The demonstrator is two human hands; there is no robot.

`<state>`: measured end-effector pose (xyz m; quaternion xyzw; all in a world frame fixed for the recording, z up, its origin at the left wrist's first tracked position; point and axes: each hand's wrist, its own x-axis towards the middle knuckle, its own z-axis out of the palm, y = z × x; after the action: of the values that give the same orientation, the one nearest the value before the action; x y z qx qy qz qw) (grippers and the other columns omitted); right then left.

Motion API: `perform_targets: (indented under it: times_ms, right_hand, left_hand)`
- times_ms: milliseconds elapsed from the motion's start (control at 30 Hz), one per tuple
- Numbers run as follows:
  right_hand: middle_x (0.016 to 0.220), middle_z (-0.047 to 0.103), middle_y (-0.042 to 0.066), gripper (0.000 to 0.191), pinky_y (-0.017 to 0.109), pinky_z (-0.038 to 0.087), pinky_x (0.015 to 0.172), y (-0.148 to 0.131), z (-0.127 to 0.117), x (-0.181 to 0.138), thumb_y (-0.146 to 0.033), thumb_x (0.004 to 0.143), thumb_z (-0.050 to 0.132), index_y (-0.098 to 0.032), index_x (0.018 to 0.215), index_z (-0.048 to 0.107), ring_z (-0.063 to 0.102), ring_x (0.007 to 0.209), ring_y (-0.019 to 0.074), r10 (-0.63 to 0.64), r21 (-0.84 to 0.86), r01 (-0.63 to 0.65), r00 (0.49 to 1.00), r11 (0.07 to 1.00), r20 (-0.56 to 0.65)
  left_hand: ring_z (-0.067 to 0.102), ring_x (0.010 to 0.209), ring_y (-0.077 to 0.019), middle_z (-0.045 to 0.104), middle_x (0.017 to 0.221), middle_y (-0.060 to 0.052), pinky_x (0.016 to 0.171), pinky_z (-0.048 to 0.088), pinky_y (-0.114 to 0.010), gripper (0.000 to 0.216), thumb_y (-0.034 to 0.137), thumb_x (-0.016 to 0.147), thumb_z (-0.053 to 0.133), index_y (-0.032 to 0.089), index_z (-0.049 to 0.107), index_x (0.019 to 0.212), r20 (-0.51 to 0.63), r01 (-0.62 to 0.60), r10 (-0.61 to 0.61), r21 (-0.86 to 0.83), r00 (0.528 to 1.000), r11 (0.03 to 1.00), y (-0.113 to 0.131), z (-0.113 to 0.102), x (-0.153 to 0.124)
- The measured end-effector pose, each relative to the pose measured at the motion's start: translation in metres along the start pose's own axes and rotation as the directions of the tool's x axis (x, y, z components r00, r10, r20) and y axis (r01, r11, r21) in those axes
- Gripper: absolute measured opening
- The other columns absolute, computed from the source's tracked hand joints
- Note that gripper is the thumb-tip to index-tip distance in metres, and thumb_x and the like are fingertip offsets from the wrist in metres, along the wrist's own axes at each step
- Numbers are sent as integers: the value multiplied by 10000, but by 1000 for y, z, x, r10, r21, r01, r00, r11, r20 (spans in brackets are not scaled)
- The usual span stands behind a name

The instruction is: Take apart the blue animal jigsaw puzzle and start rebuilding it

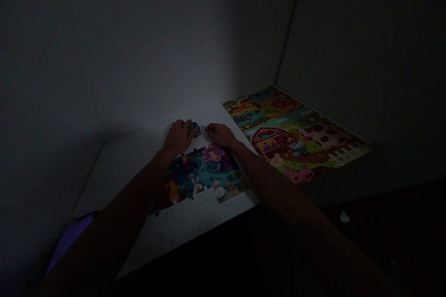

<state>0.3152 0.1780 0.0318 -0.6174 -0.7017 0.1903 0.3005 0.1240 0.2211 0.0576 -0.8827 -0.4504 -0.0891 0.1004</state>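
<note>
Right here, puzzle pieces sit between thumb and fingers of my left hand, at the white bench's far side; just beside, my right hand bunches its fingers narrow, holding what, I can't tell! Nearer me lies the part-built rabbit puzzle, and off right, a bright farm picture

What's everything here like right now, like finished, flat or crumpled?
Dark blue rectangular animal puzzle: partly assembled, bottom edge uneven.
Small dark patterned puzzle piece: apart from the puzzle.
Bare left hand: fingers curved, touching the piece; grip unclear.
Bare right hand: fingers bent; grip too dim to tell.
Bright rectangular farm and safari pictures: lying flat.
White rectangular tabletop: partly covered.
Small whitish object: perhaps crumpled, too dim to tell.
</note>
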Motion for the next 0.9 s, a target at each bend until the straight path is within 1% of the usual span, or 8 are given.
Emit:
perform_targets:
  times_ms: [233, 300, 400, 500, 567, 700, 767, 900]
  right_hand:
    - [1140, 713, 49, 279, 259, 451, 872, -3, -3, -1, -271, 937, 488, -199, 1125, 681, 638, 1024, 176, 21, -29, -20, 1000, 999, 21]
    - [1141, 713, 45, 278, 258, 449, 876, -3, -3, -1, -275, 937, 487, -205, 1122, 683, 636, 1030, 177, 21, -33, -21, 1000, 999, 20]
    - [1144, 712, 43, 280, 258, 450, 877, -3, -3, -2, -276, 939, 484, -211, 1126, 683, 637, 1026, 176, 25, -34, -24, 999, 999, 22]
    - [1141, 714, 49, 280, 258, 450, 878, -4, -4, -2, -274, 941, 483, -205, 1124, 684, 638, 1018, 174, 21, -30, -20, 1000, 999, 20]
    - [1140, 714, 49, 280, 254, 449, 877, -4, -4, -3, -267, 942, 479, -202, 1121, 684, 639, 1013, 170, 13, -22, -12, 1000, 1000, 16]
    - [1132, 716, 49, 280, 254, 451, 866, -3, -3, -3, -260, 938, 483, -198, 1124, 683, 641, 999, 172, 11, -23, -11, 1000, 1000, 15]
    - [1125, 717, 54, 281, 258, 452, 861, -2, -2, -2, -264, 936, 486, -195, 1124, 684, 641, 994, 176, 11, -30, -10, 1000, 999, 14]
    - [1129, 716, 65, 283, 266, 455, 858, 2, 1, 0, -261, 931, 494, -182, 1121, 687, 641, 996, 185, -4, -28, 4, 1000, 1000, 6]
  left_hand:
    - [465, 1170, -342, 499, 1244, -210, 989, 399, -491, 494, 411, 975, 356, 108, 471, 1348, -89, -36, 35, -10, 995, 999, -6, 12, 8]
    - [442, 1218, -350, 478, 1283, -219, 1008, 390, -504, 491, 411, 976, 352, 107, 485, 1338, -99, -37, 32, -50, 995, 998, -8, 16, 10]
    - [426, 1264, -341, 460, 1325, -211, 1034, 390, -500, 481, 411, 975, 357, 116, 499, 1328, -70, -27, 18, -132, 997, 991, -11, 22, 14]
    - [430, 1284, -327, 454, 1347, -208, 1064, 384, -483, 490, 403, 969, 383, 106, 483, 1346, -50, -4, -7, -217, 999, 976, -13, 27, 16]
    - [411, 1313, -327, 439, 1377, -214, 1094, 359, -487, 512, 405, 964, 398, 96, 454, 1368, -69, 18, -37, -265, 997, 964, -13, 29, 13]
    - [403, 1334, -314, 439, 1405, -199, 1111, 353, -487, 557, 442, 954, 415, 115, 399, 1405, -106, 78, -121, -343, 987, 936, -11, 32, -5]
    - [425, 1319, -311, 455, 1395, -202, 1103, 368, -480, 563, 444, 954, 412, 107, 397, 1405, -111, 92, -139, -353, 984, 931, -7, 31, -22]
    - [463, 1296, -291, 503, 1375, -161, 1081, 395, -487, 495, 427, 968, 383, 164, 430, 1385, -137, 147, -200, -325, 970, 934, 2, 21, -63]
